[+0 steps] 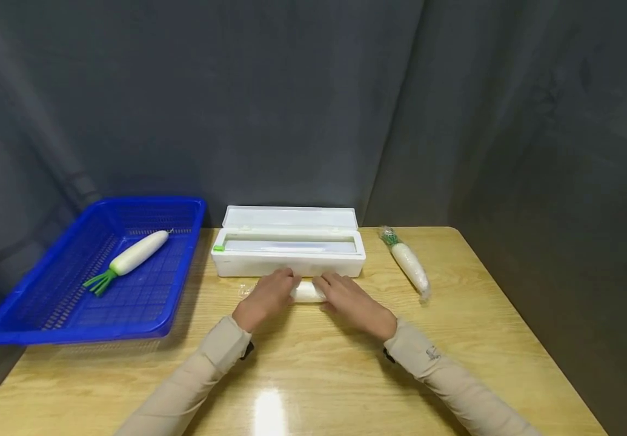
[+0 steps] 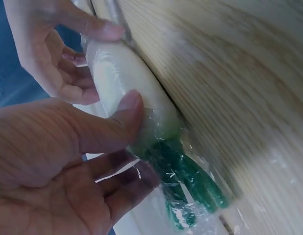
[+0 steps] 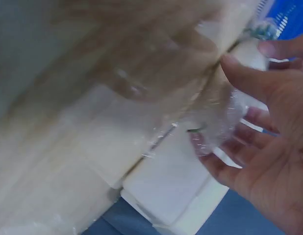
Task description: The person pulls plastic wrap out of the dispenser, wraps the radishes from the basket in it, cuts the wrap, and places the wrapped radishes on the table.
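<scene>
A white radish (image 1: 308, 292) wrapped in clear film lies in front of a white film box, between both hands. In the left wrist view, the left hand (image 2: 58, 161) grips the radish (image 2: 134, 81) at its leafy end, thumb on top and fingers round the side. Green leaves (image 2: 193, 183) show through the crinkled film there. The right hand (image 1: 348, 303) holds the opposite end; in the right wrist view its thumb (image 3: 247, 76) lies on the film and its fingers curl below the tapered tip. Each palm hides part of the radish in the head view.
Behind the hands stands the white cling film box (image 1: 286, 266), lid (image 1: 291, 217) raised, with a green slider (image 1: 218, 248). Another wrapped radish (image 1: 411, 266) lies to its right. At left, a blue basket (image 1: 95, 332) holds one bare radish (image 1: 139, 253). Dark curtains (image 1: 291, 109) enclose the wooden table.
</scene>
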Tool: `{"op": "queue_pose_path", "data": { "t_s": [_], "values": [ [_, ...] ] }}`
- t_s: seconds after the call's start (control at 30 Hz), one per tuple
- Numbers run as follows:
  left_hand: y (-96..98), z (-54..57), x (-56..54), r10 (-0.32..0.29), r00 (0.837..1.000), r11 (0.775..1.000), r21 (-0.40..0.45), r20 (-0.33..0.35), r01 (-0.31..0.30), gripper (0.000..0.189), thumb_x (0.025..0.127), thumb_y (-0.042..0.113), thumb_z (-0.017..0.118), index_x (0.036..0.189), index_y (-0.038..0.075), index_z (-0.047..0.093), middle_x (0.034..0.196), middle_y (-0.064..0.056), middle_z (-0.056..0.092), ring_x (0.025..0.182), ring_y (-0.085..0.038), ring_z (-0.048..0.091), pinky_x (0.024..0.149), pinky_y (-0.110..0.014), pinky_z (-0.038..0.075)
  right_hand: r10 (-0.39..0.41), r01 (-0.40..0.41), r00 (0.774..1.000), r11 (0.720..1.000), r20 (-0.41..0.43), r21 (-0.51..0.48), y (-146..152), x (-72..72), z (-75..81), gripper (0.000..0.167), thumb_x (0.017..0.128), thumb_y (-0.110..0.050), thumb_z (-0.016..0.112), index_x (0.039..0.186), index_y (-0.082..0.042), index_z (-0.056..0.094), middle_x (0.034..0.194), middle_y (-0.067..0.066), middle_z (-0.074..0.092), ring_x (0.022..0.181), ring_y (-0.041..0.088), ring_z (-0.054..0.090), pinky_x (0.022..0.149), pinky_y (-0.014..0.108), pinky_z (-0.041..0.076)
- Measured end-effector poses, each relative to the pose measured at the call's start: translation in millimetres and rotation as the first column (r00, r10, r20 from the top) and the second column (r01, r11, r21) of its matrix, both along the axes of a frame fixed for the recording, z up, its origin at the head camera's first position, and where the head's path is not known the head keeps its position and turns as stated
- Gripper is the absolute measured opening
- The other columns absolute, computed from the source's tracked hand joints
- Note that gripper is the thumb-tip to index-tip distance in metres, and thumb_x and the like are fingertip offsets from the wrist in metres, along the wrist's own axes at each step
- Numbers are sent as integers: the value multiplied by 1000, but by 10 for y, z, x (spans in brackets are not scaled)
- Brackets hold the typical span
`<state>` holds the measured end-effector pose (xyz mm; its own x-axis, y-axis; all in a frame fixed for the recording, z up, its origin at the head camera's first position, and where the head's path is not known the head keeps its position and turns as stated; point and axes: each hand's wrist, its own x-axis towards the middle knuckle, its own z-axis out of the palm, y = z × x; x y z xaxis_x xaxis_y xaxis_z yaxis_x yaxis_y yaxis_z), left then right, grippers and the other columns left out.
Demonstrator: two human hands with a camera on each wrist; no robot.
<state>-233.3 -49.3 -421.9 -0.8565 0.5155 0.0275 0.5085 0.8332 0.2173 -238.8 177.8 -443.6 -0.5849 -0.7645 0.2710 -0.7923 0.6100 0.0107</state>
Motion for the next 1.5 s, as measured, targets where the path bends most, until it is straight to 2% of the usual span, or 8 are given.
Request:
{"op": "queue_pose_path", "data": {
  "t_s": [0.13,0.23,0.37,0.63,0.83,1.0,1.3,1.5],
  "values": [
    [-17,-3,-4,-8,1000,1000,25,-19,9,43,94,6,76,135,4,65,114,-15,66,106,-33,64,83,-48,57,36,-28,996,995,80,-101,1,-78,-5,44,93,-14,79,130,2,61,117,14,68,103,28,68,84,39,59],
    [-65,-19,-10,-37,991,995,92,-130,49,51,89,5,80,138,3,63,118,-18,67,106,-35,66,85,-47,58,62,-41,987,990,149,-137,0,-151,30,28,93,-10,78,115,1,66,102,11,67,90,23,66,76,34,58],
    [-124,-67,5,-62,963,987,126,-263,98,51,81,1,87,126,-2,65,117,-19,68,101,-35,68,83,-46,58,65,-37,969,992,240,-118,31,-199,63,16,98,-10,72,109,-2,65,100,9,65,90,21,63,79,36,56],
    [-162,-240,65,-86,927,982,129,-365,142,35,76,-3,90,101,0,67,92,-13,67,77,-28,69,63,-37,57,142,-126,959,989,247,-78,71,-168,102,11,101,-10,66,108,-2,61,97,8,60,90,20,58,82,38,53],
    [-162,-187,55,-148,946,973,128,-287,191,22,79,5,88,84,5,66,76,-6,62,66,-15,60,57,-25,50,-9,-17,901,998,433,56,151,-145,266,36,105,-17,65,135,2,61,110,11,62,97,20,60,86,39,54],
    [-175,-115,47,-137,970,983,91,-202,158,19,85,6,84,84,5,65,75,-5,60,65,-12,57,58,-25,50,-129,102,831,992,541,79,241,-166,367,18,96,-12,77,101,0,66,76,-4,47,66,8,42,62,25,39],
    [-178,-102,-7,-151,966,980,95,-208,174,26,85,4,85,78,8,60,71,-1,55,66,-10,50,58,-26,46,-71,79,871,997,486,4,294,-148,271,33,100,7,58,69,-4,56,57,-10,34,49,2,27,51,18,27],
    [-206,-107,-11,-101,974,989,90,-202,121,29,84,17,86,81,11,58,72,1,54,67,-13,50,62,-31,43,-95,102,856,995,508,15,257,-111,254,54,99,4,61,54,-15,40,47,-13,24,44,2,18,47,19,20]
  ]
}}
